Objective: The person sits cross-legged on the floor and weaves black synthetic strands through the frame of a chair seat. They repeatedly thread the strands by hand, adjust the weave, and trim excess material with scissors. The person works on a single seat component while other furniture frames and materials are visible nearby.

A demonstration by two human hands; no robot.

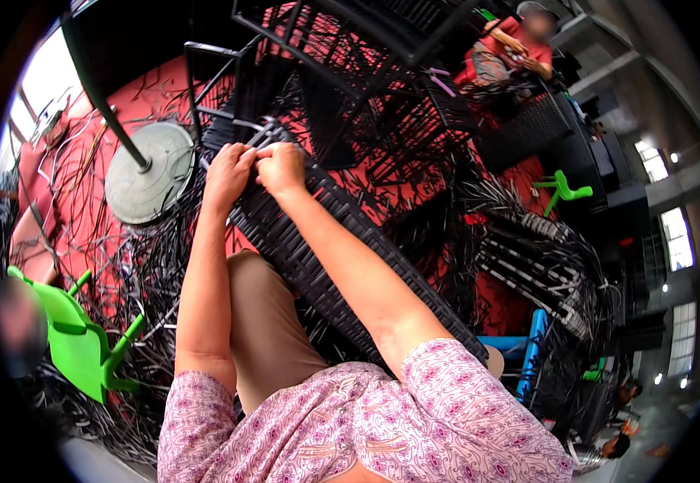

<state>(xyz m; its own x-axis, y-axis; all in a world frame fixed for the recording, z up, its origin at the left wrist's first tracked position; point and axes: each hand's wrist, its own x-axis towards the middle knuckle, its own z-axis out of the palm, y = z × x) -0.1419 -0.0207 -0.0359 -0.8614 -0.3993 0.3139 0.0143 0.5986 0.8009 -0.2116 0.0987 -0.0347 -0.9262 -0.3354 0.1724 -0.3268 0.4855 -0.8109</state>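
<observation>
A long black woven wicker panel (317, 249) lies slantwise across my lap, from the far left down to the lower right. At its far end both hands are close together, knuckles up. My left hand (229, 173) has its fingers curled together over the left edge of the weave. Beside it, almost touching, my right hand (280, 167) is closed in a pinch at the same end. Whatever thin piece lies between the fingertips is hidden. Just beyond the hands, a few grey-black strip ends (268, 127) stick out from the panel.
Black frames (382, 97) are stacked ahead. Loose black strips litter the red floor (161, 84), with bundles (539, 274) at right. A round grey base (150, 173) with a pole stands left. Green chairs (76, 338) and a blue frame (532, 354) are nearby. Another person (507, 52) sits far right.
</observation>
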